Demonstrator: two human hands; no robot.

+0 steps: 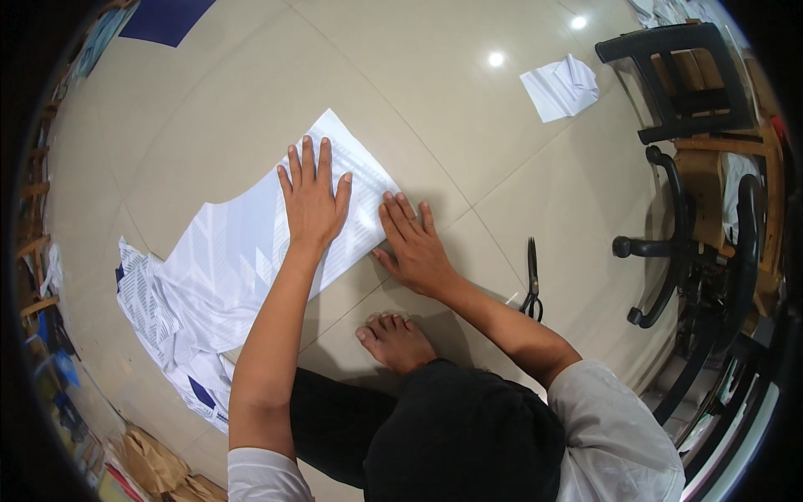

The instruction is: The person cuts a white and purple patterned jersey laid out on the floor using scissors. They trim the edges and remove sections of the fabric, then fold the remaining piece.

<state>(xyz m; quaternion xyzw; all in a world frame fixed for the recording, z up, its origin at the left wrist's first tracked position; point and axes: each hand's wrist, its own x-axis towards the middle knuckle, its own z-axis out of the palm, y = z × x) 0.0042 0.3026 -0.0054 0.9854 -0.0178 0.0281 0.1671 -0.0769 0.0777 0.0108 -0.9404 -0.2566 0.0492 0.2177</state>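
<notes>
A white fabric piece (pixel 226 243) with pale grey stripes and patterned bands lies on the tiled floor, spread smooth toward its pointed far end. My left hand (pixel 314 205) rests flat on it near that end, fingers stretched and slightly apart. At the fabric's right edge is my right hand (pixel 416 251), its fingers extended with the tips touching or just beside the border; its palm is over the tiles. Toward the left, the cloth gathers into a crumpled heap (pixel 171 322) with dark blue patches. Black-handled scissors (pixel 533 289) lie on the floor right of my right forearm.
A folded white cloth (pixel 559 89) lies at the far right, and a dark blue sheet (pixel 167 21) at the far left. Black chair parts and a wheeled base (pixel 669 247) stand along the right side. Brown paper (pixel 150 460) sits at lower left. My bare foot (pixel 397 339) is near the fabric.
</notes>
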